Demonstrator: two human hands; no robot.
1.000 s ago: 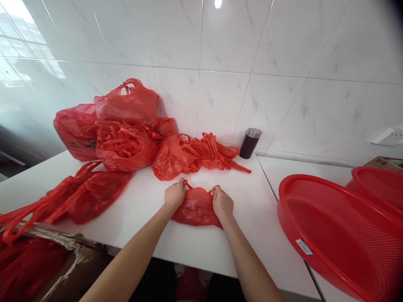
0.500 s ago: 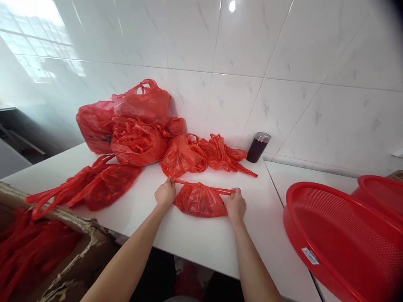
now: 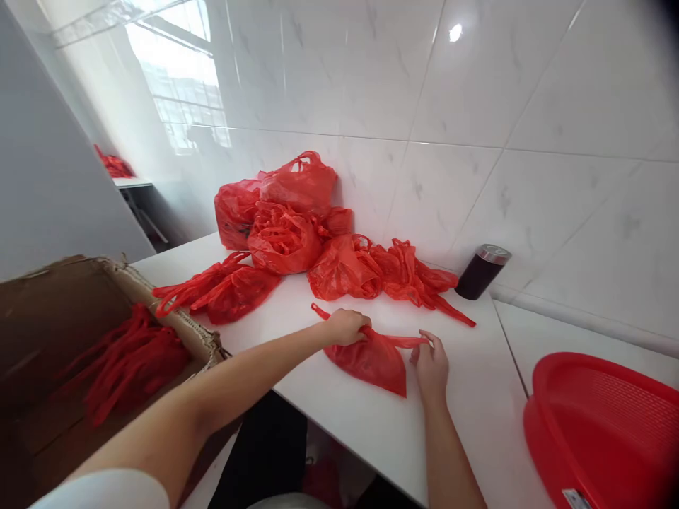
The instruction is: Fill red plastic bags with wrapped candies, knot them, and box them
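Note:
A red plastic bag (image 3: 374,360) lies on the white table (image 3: 339,417), one handle loop sticking out to the upper left. My left hand (image 3: 347,326) is closed on the gathered upper part of this bag. At its right end, my right hand (image 3: 431,353) has thumb and fingers closed on the other handle, with the index finger raised. Behind my hands sit several filled red bags (image 3: 283,240) in a heap against the tiled wall.
An open cardboard box (image 3: 68,276) with red bags inside stands at the left. A dark tumbler (image 3: 480,274) is by the wall, and a red plastic basket (image 3: 552,417) is at the right.
The view has turned left, showing more of the cardboard box. My left hand has moved from the left handle to the bag's gathered top. The bag now lies at a slant.

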